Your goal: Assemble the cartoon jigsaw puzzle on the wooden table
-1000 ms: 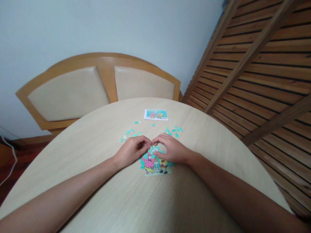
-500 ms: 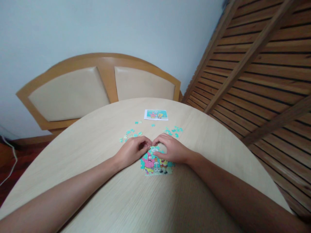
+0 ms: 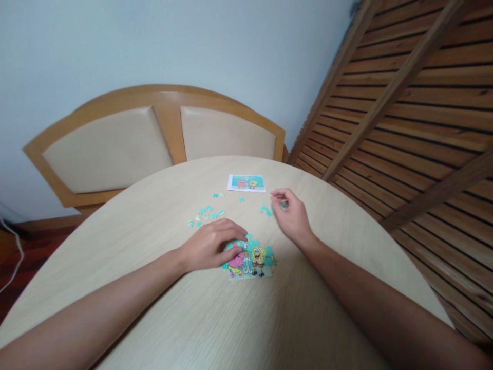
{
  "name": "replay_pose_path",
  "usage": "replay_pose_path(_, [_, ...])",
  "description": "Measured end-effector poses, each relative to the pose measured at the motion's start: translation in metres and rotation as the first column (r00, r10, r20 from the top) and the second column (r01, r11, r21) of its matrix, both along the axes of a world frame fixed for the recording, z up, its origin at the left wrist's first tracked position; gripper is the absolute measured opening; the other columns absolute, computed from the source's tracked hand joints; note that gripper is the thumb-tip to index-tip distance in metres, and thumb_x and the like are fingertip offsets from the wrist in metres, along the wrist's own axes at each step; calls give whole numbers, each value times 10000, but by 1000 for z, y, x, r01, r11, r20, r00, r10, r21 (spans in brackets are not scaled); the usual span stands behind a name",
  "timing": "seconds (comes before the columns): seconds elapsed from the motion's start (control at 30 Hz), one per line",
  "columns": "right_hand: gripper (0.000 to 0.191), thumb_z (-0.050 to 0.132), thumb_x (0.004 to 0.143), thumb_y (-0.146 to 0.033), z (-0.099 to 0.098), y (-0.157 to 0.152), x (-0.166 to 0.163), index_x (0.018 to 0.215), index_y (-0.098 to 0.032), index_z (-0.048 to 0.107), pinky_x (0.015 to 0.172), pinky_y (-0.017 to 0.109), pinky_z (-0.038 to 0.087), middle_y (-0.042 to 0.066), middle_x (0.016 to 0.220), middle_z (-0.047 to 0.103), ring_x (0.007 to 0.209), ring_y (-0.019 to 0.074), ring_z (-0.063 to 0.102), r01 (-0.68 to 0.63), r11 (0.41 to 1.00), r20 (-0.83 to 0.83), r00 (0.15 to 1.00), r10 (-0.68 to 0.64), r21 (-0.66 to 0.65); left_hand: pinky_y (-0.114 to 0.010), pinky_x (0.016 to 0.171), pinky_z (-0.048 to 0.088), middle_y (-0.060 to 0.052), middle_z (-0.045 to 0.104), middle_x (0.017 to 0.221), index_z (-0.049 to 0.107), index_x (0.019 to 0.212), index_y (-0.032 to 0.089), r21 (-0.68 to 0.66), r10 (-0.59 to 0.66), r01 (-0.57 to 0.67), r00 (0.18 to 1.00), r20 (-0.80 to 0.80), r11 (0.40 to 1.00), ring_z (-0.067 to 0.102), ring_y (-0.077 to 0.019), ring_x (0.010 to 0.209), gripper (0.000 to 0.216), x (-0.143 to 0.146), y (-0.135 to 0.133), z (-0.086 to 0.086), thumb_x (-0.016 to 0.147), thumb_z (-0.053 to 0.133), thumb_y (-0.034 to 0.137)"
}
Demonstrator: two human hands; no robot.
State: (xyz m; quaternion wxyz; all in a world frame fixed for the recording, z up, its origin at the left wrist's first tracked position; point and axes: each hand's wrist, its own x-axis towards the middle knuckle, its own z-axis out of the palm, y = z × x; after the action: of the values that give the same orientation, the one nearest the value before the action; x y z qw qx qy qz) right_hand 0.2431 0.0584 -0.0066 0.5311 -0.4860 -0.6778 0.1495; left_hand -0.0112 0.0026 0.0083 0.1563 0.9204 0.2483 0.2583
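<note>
A partly joined jigsaw puzzle [image 3: 259,258] with pink and yellow cartoon figures on a teal background lies near the middle of the table. My left hand [image 3: 213,244] rests over its upper left part, fingers stretched out and thumb apart, covering some of the pink figure. Beyond the puzzle to the right, my right hand [image 3: 291,213] hovers at a group of loose teal puzzle pieces [image 3: 265,209], partly hiding them. Its fingers are curved, with a gap between thumb and fingertips, and no piece shows between them.
More loose pieces [image 3: 206,210] are scattered beyond my left hand. A small printed reference picture [image 3: 248,183] lies toward the far side of the round wooden table [image 3: 185,313]. Behind stands a padded headboard [image 3: 227,131]; wooden slats [image 3: 404,123] rise on the right.
My right hand has left the puzzle's top edge and moved right and away to the loose pieces, uncovering the yellow figure. My left hand stays at the puzzle, thumb now over the pink figure.
</note>
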Motion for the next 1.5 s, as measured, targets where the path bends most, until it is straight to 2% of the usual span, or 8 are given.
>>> replay_pose_path(0.17, [204, 495, 844, -202, -12, 23, 17, 1013, -173, 604, 916, 460, 517, 128, 990, 696, 908, 248, 657, 151, 986, -99, 982, -158, -76, -407, 1013, 514, -98, 686, 1244, 699, 1171, 229, 23, -142, 145, 985, -101, 989, 633, -240, 1154, 259, 0, -2, 3, 953, 586, 311])
replay_pose_path(0.43, [291, 471, 855, -137, -31, 31, 25, 1104, -197, 609, 995, 496, 495, 110, 1089, 721, 1045, 248, 673, 232, 956, 42, 973, -228, -181, -419, 996, 530, -77, 691, 1239, 722, 1126, 238, 66, -71, 80, 989, -129, 995, 643, -235, 1128, 242, -1, 0, 1, 974, 549, 313])
replay_pose_path(0.57, [347, 487, 849, -83, -32, 30, 25, 1136, -221, 627, 1012, 449, 492, 75, 1095, 744, 1064, 220, 679, 179, 953, 121, 981, -154, -244, -420, 985, 539, -75, 695, 1229, 718, 1128, 224, 73, -71, 81, 989, -126, 994, 646, -233, 1117, 246, -1, 0, 1, 972, 546, 308])
replay_pose_path(0.7, [380, 457, 845, -33, -29, 32, 28, 1115, -200, 666, 995, 400, 508, 76, 1103, 752, 1063, 198, 688, 25, 958, 116, 993, 9, -286, -421, 979, 544, -73, 696, 1224, 722, 1118, 233, 80, -71, 81, 991, -116, 993, 650, -233, 1115, 236, -1, 0, 1, 964, 557, 305])
replay_pose_path(0.93, [196, 673, 799, -164, -20, 34, 39, 970, -202, 762, 1030, 424, 483, 94, 1121, 733, 1080, 242, 673, -99, 961, 244, 956, 164, -257, -410, 973, 544, -78, 699, 1198, 727, 1082, 220, 96, 3, 9, 992, -123, 995, 656, -224, 1097, 237, -2, 2, 1, 988, 524, 299])
replay_pose_path(1.1, [183, 703, 795, -207, -22, 33, 39, 955, -207, 792, 1080, 465, 432, 133, 1177, 687, 1152, 275, 636, -60, 973, 362, 922, 139, -221, -410, 1004, 542, -86, 693, 1222, 729, 1092, 205, 119, 96, -79, 985, -143, 990, 648, -227, 1139, 271, -2, 3, -1, 1002, 492, 301])
replay_pose_path(1.37, [81, 693, 806, -240, -23, 32, 36, 839, -207, 759, 1074, 484, 399, 124, 1190, 681, 1180, 282, 610, -11, 978, 396, 913, 95, -210, -417, 1082, 507, -85, 639, 1354, 684, 1223, 212, 123, 181, -162, 970, -163, 979, 611, -228, 1244, 316, -2, 4, -5, 998, 465, 242])
replay_pose_path(1.5, [110, 693, 806, -251, -26, 32, 36, 892, -205, 746, 1077, 486, 383, 125, 1200, 678, 1193, 279, 602, 2, 983, 406, 911, 73, -182, -428, 1119, 478, -102, 619, 1382, 637, 1278, 189, 102, 209, -195, 964, -163, 976, 580, -234, 1289, 334, -2, 5, -8, 997, 467, 248])
